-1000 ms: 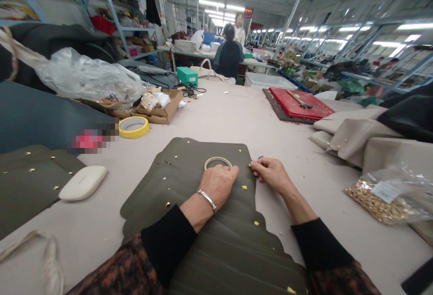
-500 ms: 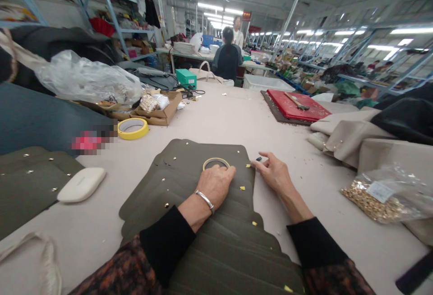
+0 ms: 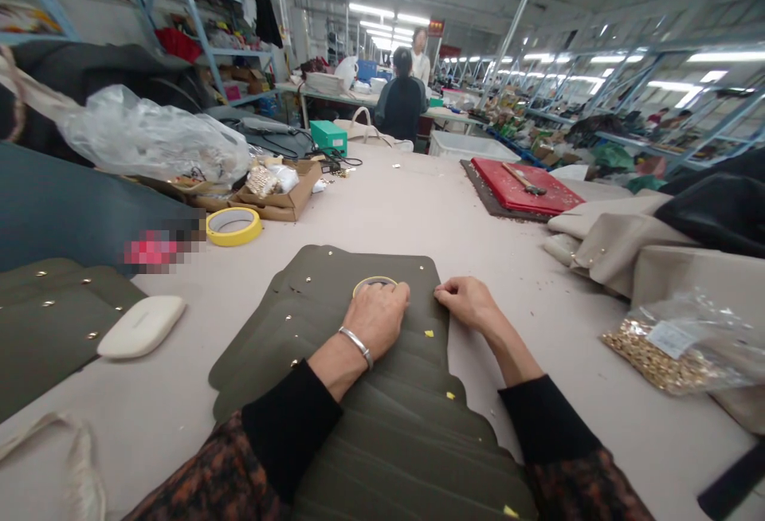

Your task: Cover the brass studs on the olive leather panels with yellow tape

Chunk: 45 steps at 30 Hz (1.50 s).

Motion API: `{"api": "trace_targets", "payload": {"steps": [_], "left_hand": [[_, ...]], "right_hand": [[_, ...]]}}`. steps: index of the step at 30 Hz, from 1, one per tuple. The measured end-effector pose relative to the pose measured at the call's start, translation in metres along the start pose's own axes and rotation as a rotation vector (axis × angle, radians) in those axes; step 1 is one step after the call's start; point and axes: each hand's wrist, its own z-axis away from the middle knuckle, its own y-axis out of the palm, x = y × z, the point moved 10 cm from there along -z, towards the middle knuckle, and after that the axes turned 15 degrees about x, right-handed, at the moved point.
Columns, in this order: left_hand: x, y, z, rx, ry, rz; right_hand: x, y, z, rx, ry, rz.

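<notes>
A stack of overlapping dark olive panels (image 3: 370,378) lies in front of me, with small gold studs and bits of yellow tape (image 3: 429,334) along its right side. My left hand (image 3: 375,318), a silver bangle at its wrist, is closed over a thin roll of yellow tape (image 3: 366,282) on the top panel. Only the roll's far rim shows past the knuckles. At the top panel's right edge, my right hand (image 3: 469,300) has thumb and forefinger pinched together. Whatever is between those fingertips is hidden.
Left of the stack are a wider yellow tape roll (image 3: 234,228), a cream rounded case (image 3: 142,327) and more studded panels (image 3: 53,322). A hammer (image 3: 524,179) rests on a red board (image 3: 508,196). At right lies a bag of gold studs (image 3: 675,350). Two people are farther back.
My right hand has closed from spread fingers into a pinch and come slightly left onto the panel's edge, covering a yellow bit there. My left hand and the tape roll shifted slightly left.
</notes>
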Motion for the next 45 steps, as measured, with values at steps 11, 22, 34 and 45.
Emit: {"api": "trace_targets", "payload": {"steps": [11,22,34,45], "left_hand": [[0.002,-0.020,0.012,-0.182,0.189,0.237],[0.002,-0.031,0.029,-0.285,0.249,0.346],[0.000,-0.029,0.028,-0.245,0.187,0.295],[-0.001,-0.045,0.033,-0.429,0.116,0.065]], "right_hand": [[0.010,0.040,0.017,0.542,-0.177,-0.375],[0.082,-0.011,0.049,0.068,-0.584,-0.392],[0.111,-0.025,0.079,-0.349,-0.714,0.035],[0.081,-0.013,0.053,-0.180,-0.345,-0.536]]}}
